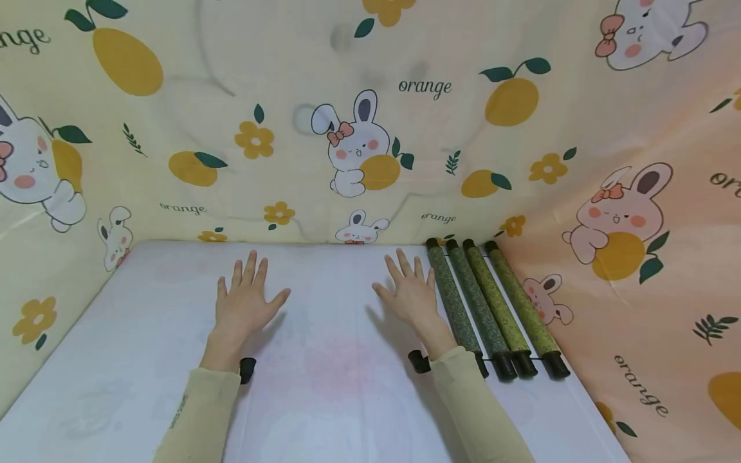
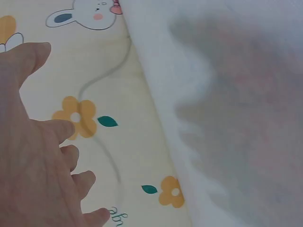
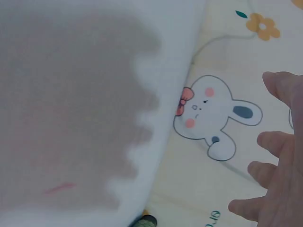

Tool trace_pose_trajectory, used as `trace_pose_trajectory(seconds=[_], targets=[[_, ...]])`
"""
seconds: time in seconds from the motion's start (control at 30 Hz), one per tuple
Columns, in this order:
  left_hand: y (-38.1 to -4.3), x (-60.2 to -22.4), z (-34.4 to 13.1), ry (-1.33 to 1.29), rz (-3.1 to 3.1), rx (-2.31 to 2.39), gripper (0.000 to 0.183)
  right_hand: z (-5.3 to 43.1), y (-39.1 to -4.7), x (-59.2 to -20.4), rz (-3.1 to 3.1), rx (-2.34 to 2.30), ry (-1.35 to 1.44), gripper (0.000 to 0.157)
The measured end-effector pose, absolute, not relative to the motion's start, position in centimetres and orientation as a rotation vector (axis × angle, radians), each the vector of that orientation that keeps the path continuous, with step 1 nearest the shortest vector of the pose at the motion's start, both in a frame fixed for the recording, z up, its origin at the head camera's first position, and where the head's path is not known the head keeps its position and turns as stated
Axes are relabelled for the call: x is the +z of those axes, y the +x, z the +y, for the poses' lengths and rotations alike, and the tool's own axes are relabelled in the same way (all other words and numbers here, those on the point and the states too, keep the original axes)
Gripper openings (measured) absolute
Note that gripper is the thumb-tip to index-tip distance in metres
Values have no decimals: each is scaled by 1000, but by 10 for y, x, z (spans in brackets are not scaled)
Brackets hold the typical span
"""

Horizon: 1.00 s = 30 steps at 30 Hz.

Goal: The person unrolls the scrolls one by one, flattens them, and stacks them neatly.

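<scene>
My left hand is held over the left-centre of the white table, fingers spread and straight, gripping nothing. Its spread fingers also show in the left wrist view, with a hand-shaped shadow on the table. On the other side, my right hand hovers palm down with fingers apart, nothing in it. Just right of it lie several long green speckled rods with black end caps, side by side and pointing away from me. My right forearm overlaps the near end of the leftmost rod in the head view.
A cream cloth printed with rabbits and oranges hangs behind the table and along both sides. The outermost rod lies close to the table's right edge. Black pieces sit at both wrists.
</scene>
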<state>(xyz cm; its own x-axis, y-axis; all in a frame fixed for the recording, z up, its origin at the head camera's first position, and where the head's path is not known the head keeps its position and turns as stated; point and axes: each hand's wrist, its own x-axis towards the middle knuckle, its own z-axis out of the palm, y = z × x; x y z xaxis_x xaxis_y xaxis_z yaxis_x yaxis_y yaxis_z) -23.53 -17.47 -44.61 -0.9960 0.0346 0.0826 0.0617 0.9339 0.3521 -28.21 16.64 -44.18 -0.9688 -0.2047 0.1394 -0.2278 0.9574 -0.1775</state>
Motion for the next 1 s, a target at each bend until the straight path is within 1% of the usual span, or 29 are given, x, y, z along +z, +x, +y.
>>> trace_pose_trajectory(seconds=[0.3,0.67,0.8,1.0], targets=[[-234,-427,-158,-99,-2962,-562,93,170,-273,-422,-2923,352,368,78],[-238,-409,-105,-217,-2813,-592,84,201,-265,-406,-2857,404,341,78],[-244,-408,-83,-273,-2653,-644,74,219,-264,-402,-2825,444,329,76],[-253,-412,-44,-373,-2318,-731,47,258,-265,-407,-2784,490,333,70]])
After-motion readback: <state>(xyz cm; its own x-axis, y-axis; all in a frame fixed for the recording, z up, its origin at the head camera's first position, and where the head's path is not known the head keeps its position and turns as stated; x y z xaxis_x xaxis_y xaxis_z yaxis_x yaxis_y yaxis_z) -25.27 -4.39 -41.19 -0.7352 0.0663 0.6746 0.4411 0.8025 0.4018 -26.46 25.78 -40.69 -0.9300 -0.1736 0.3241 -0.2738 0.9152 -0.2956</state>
